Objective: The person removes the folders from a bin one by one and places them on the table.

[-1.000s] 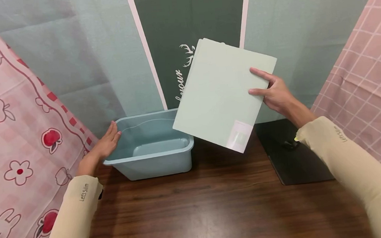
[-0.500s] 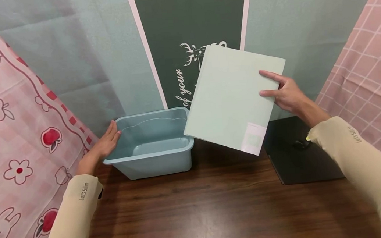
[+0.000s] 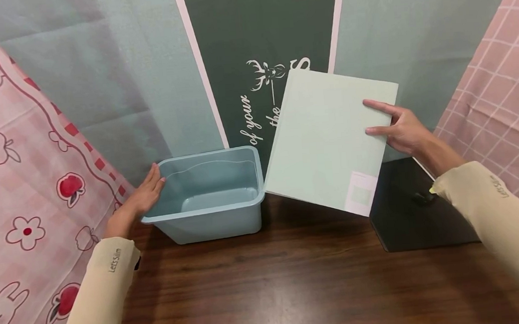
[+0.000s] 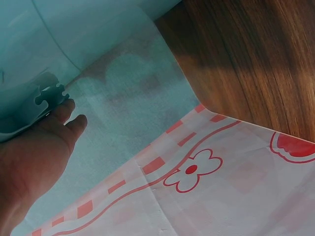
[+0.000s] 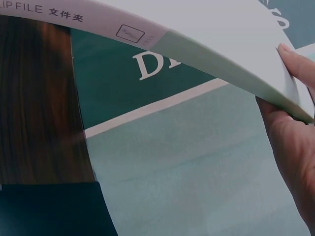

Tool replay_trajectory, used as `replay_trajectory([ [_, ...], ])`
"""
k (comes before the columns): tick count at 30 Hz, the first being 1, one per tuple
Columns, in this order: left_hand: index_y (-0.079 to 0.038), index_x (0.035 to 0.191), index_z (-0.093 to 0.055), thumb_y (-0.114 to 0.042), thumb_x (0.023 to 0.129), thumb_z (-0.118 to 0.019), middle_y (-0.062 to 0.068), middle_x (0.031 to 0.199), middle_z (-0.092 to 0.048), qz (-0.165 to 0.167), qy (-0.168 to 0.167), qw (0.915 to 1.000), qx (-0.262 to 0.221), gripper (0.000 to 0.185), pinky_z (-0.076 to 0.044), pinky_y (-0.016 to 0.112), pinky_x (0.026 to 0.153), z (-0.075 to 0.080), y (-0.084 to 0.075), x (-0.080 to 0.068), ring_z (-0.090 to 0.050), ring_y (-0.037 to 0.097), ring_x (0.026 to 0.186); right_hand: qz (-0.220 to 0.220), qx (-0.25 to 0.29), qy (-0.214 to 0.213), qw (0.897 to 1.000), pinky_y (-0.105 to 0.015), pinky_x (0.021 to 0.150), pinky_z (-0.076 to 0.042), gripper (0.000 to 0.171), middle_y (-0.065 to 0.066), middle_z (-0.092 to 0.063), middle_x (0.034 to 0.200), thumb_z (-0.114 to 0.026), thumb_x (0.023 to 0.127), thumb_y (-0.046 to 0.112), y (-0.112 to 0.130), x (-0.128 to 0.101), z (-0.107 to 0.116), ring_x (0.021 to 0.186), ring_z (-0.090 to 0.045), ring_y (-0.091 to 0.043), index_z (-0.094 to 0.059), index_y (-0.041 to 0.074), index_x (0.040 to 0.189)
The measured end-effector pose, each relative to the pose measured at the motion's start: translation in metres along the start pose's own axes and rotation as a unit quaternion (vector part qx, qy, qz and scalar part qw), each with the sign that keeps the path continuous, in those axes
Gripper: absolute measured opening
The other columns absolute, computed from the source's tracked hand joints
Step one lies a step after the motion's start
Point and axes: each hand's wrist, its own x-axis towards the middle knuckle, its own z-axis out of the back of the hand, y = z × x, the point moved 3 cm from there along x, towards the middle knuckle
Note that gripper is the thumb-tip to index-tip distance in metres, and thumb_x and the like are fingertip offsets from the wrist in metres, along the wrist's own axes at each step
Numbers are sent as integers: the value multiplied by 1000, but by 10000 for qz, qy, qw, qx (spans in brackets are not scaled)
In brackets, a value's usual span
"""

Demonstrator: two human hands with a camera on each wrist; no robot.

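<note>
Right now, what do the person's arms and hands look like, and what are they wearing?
Both arms are covered to the wrist by snug beige sleeves. The left sleeve and the right sleeve each carry small dark "Let's Slim" lettering near the cuff. The left hand and right hand are bare, with no gloves, rings or watch visible.

The folder [image 3: 330,139] hides the right hand's [image 3: 402,129] thumb and part of the backdrop lettering [image 3: 260,106]. The black board [image 3: 418,211] is partly behind the folder and right sleeve [image 3: 498,215]. The folder label's [image 3: 360,194] print is too small to read
</note>
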Motion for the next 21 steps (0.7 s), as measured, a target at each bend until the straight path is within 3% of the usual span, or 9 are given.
replay_trajectory([
  [8, 3, 164, 16, -44, 117, -21, 24, 173, 21, 34, -15, 10000, 4, 76, -1, 65, 127, 0, 0, -1, 12, 46, 161, -102, -464, 77, 9988, -29, 79, -64, 75, 1, -70, 132, -65, 92, -23, -4, -5, 8, 107, -72, -11, -55, 14, 156],
  [9, 3, 164, 16, -44, 117, -22, 24, 173, 21, 40, -11, 10000, -5, 76, -1, 66, 127, 0, 0, -1, 12, 46, 161, -145, -578, 53, 9982, -25, 74, -63, 75, 1, -71, 129, -67, 92, -21, -5, -5, 9, 96, -73, -9, -55, 15, 156],
  [12, 3, 164, 16, -43, 117, -22, 25, 173, 21, 34, -8, 10000, 5, 76, -2, 66, 127, 0, 1, 0, 11, 46, 161, -310, -723, 67, 9969, -25, 71, -63, 76, 1, -73, 126, -68, 91, -21, -8, -6, 11, 90, -72, -8, -55, 16, 156],
  [15, 3, 164, 16, -43, 117, -21, 25, 173, 21, 24, -10, 10000, 17, 75, -2, 66, 127, 0, 1, 0, 11, 46, 161, -446, -875, 177, 9950, -27, 73, -64, 76, 2, -74, 124, -68, 92, -20, -12, -7, 11, 92, -73, -8, -54, 16, 157],
  [16, 3, 164, 16, -43, 117, -21, 25, 173, 21, 20, -15, 10000, 20, 75, -2, 66, 127, 0, 1, 1, 10, 46, 161, -506, -857, 246, 9947, -31, 78, -65, 77, 1, -74, 126, -67, 92, -21, -14, -7, 10, 103, -73, -11, -52, 15, 158],
  [18, 4, 164, 16, -42, 117, -21, 25, 173, 21, 13, -20, 10000, 23, 75, -2, 65, 127, -1, 1, 1, 11, 45, 161, -639, -938, 330, 9930, -33, 81, -65, 77, 2, -73, 128, -67, 93, -20, -18, -6, 10, 108, -73, -11, -50, 14, 160],
  [21, 4, 163, 16, -41, 117, -22, 25, 173, 21, 8, -20, 10000, 23, 75, -1, 65, 127, 0, 1, 1, 11, 46, 161, -843, -1210, 412, 9882, -34, 83, -64, 78, 3, -71, 131, -68, 94, -17, -25, -6, 10, 109, -73, -13, -46, 15, 162],
])
